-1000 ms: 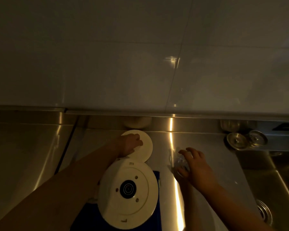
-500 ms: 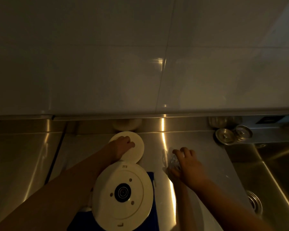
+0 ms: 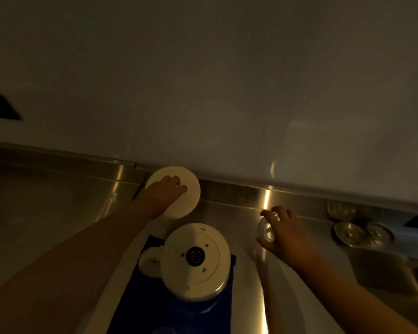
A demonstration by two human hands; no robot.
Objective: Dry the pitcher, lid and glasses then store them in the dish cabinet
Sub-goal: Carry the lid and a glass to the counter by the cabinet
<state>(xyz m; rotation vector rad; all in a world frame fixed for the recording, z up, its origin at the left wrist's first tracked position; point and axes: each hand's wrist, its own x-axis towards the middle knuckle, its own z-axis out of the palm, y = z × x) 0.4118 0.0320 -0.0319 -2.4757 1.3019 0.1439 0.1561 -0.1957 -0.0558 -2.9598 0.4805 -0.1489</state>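
Pitcher [image 3: 195,260] is sitting upside down on a blue cloth [image 3: 135,307], its white base w/ a dark round centre facing up, handle sticking out to the left. Cloth is lying on the steel table [image 3: 46,213], running toward the near edge of the view.

Just behind the pitcher, the white round lid [image 3: 188,189] is lying flat near the table's back lip, close to the wall [image 3: 203,80]. Left hand [image 3: 163,194] is resting on top of the lid, fingers bent over its surface; grip is lying on the lid, can't tell if it's actually clamping it or only pressing down. Forearm is coming in from the lower left.

To the right of the pitcher, right hand [image 3: 281,235] is holding a clear glass [image 3: 266,229], fingers curled round it from above & from the right side, grip closed on the glass. Can't tell whether the glass is touching the table, light too dim & the glass blurred.

Further right, well apart from the hand, 2 shiny round metal pieces [image 3: 362,233] are lying side by side by the sink area, w/ another clear glass [image 3: 340,209] just behind them against the back lip. Sink edge [image 3: 396,273] is showing at the far right. A dark shape [image 3: 3,107] is showing on the wall at the far left. Whole scene is dim, w/ light streaks on the steel.
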